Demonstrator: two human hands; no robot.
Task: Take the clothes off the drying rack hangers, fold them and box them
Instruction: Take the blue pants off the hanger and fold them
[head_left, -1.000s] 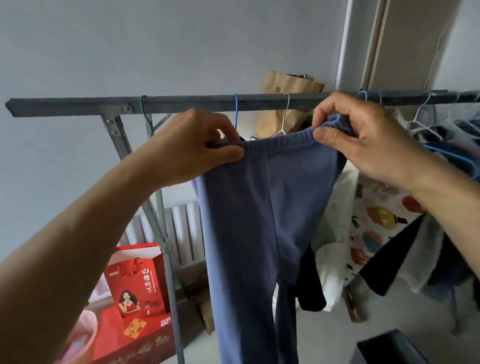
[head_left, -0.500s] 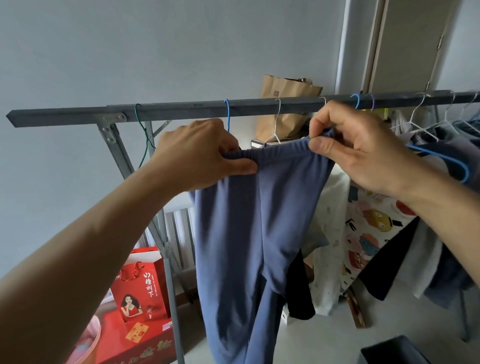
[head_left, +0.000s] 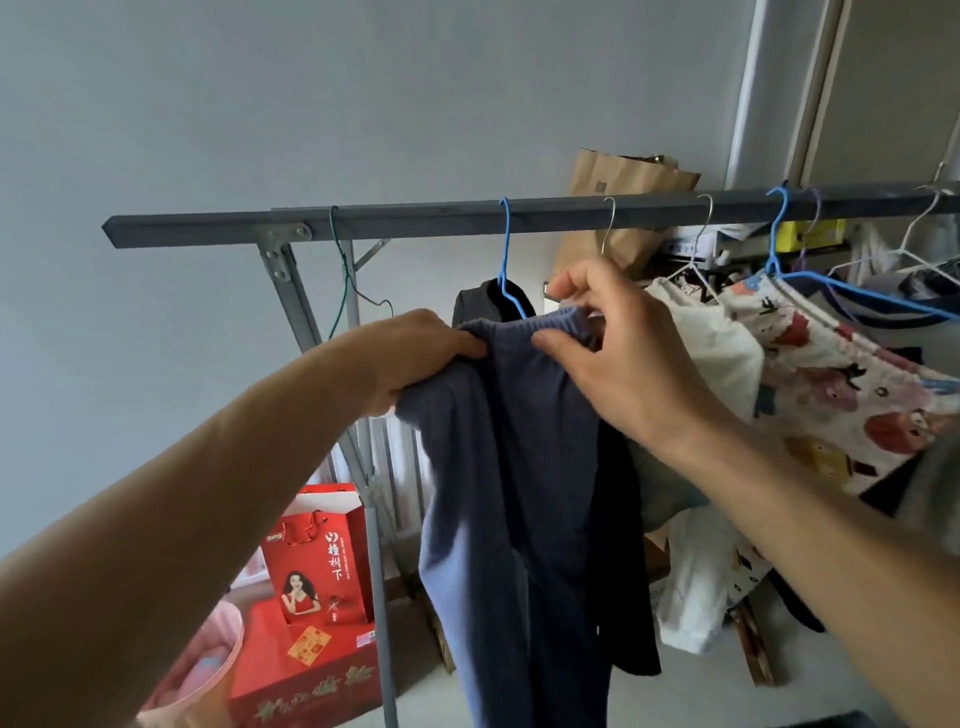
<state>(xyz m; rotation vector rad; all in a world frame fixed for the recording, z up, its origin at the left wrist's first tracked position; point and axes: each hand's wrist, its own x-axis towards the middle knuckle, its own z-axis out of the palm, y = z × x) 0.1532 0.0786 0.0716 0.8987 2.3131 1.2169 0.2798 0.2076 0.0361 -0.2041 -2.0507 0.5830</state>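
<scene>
Two bare forearms in view, no sleeves visible up to the frame edge. Left hand (head_left: 415, 358) and right hand (head_left: 618, 353): no rings, no watch or wristband, no gloves. Nails short, unpainted where they show. No markings seen on either arm.

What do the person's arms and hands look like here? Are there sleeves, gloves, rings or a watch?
Both forearms are bare as far as the picture shows; no sleeve appears. The left hand and the right hand wear no gloves. No ring, watch or bracelet shows on the visible fingers or wrists. The nails that show look short and unpainted.
</scene>
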